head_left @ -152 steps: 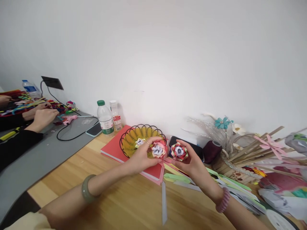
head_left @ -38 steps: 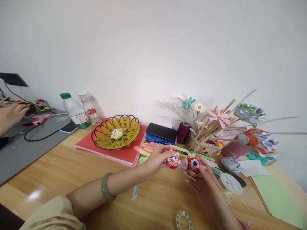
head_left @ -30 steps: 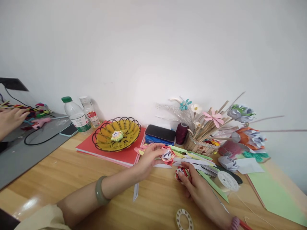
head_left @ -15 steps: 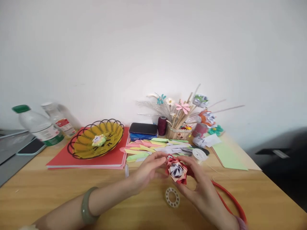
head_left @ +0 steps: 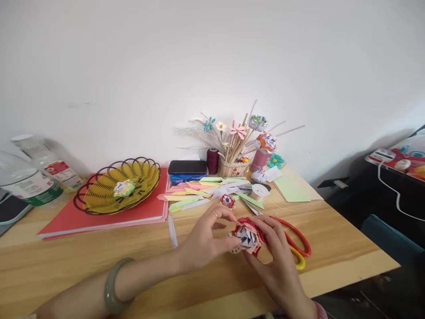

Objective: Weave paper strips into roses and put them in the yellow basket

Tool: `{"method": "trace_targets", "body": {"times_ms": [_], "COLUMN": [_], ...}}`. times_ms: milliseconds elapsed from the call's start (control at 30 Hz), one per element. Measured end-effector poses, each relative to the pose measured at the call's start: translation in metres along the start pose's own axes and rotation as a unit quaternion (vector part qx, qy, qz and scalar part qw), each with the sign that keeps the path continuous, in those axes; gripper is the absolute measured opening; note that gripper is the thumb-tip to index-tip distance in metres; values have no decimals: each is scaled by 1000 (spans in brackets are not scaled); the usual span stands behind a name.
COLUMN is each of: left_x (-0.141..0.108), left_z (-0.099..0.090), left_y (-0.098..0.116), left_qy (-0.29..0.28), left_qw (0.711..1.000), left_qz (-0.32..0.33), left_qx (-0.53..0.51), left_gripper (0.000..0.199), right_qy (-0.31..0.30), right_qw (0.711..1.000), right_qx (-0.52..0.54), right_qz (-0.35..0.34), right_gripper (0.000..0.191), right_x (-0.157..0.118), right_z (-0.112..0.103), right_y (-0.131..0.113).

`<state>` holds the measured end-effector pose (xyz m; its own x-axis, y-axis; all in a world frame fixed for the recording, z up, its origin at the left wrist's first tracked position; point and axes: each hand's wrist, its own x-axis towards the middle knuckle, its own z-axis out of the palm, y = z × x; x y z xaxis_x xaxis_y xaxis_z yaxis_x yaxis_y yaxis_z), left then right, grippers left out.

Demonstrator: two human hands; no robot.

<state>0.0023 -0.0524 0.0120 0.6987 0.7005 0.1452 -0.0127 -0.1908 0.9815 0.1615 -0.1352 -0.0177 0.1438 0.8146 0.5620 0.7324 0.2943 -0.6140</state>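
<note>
Between my two hands, over the wooden table, is a paper flower [head_left: 249, 235] with red outer petals, pink ones inside and a white-and-dark folded centre. My right hand [head_left: 278, 259] holds it from the right, thumb below and fingers along the top. My left hand [head_left: 205, 239] grips its left edge with thumb and fingertips. Behind the flower lies a round perforated ring [head_left: 235, 250], mostly hidden. A smaller red-and-white paper flower [head_left: 227, 201] sits just beyond my left fingers. Scissors [head_left: 303, 241] with red and yellow handles lie to the right, partly covered by my right hand.
Folded paper strips [head_left: 199, 190] lie behind my hands, beside a thread spool [head_left: 260, 192]. A yellow basket [head_left: 99, 190] rests on red paper [head_left: 63, 221] at left, near bottles [head_left: 55, 168]. Behind stand a phone on a blue box [head_left: 187, 170] and a pot of craft flowers [head_left: 234, 168].
The view has shifted right and down. My left fingers have moved onto the held flower's near edge, and the flower has tilted. More of the scissors and a second red flower now show.
</note>
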Motion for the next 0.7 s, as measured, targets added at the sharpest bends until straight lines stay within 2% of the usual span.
{"method": "trace_targets", "body": {"times_ms": [100, 200, 267, 333, 467, 700], "left_x": [-4, -4, -3, -3, -4, -3], "left_z": [-3, -7, -7, -6, -4, -6], "left_y": [2, 2, 1, 1, -1, -1], "left_qy": [54, 68, 73, 78, 60, 25], "left_qw": [989, 977, 972, 970, 984, 995], "left_qz": [103, 146, 162, 173, 135, 70], "left_qx": [90, 143, 157, 154, 102, 61], "left_gripper": [16, 11, 9, 10, 21, 31], "right_qy": [20, 18, 10, 7, 2, -18], "right_qw": [998, 998, 998, 994, 972, 952], "right_qx": [-20, 4, 46, 104, 207, 261], "right_qz": [-47, -66, -43, 12, 113, 157], "right_gripper": [55, 57, 58, 60, 63, 57], "right_x": [7, 11, 11, 8, 2, 1], "right_z": [10, 16, 20, 24, 28, 26], "right_y": [-4, -7, -7, -5, 1, 3]}}
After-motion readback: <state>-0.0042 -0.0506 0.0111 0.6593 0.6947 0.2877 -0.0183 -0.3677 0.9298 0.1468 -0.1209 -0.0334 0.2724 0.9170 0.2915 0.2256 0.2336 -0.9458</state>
